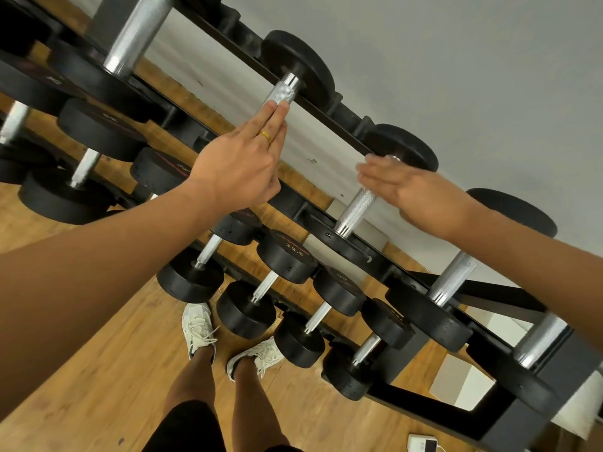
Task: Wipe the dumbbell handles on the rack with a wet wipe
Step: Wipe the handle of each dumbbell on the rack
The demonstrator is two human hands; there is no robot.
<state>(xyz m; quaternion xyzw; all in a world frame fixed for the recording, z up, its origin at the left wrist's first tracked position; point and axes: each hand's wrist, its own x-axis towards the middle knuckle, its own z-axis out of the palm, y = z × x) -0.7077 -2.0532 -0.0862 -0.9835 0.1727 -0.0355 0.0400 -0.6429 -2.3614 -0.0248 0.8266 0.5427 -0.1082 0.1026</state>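
progress: wiping looks unstarted, no wet wipe in sight | left hand (241, 158): flat, empty, fingertips on top-row dumbbell handle (280, 93) | right hand (414, 190): flat, empty, blurred, over next handle (355, 212) | rack (509, 425): every handle left

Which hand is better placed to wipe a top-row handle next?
Probably left. The left hand lies flat with its fingertips at one handle. The right hand is blurred, held flat across a second handle. No wipe shows in either hand.
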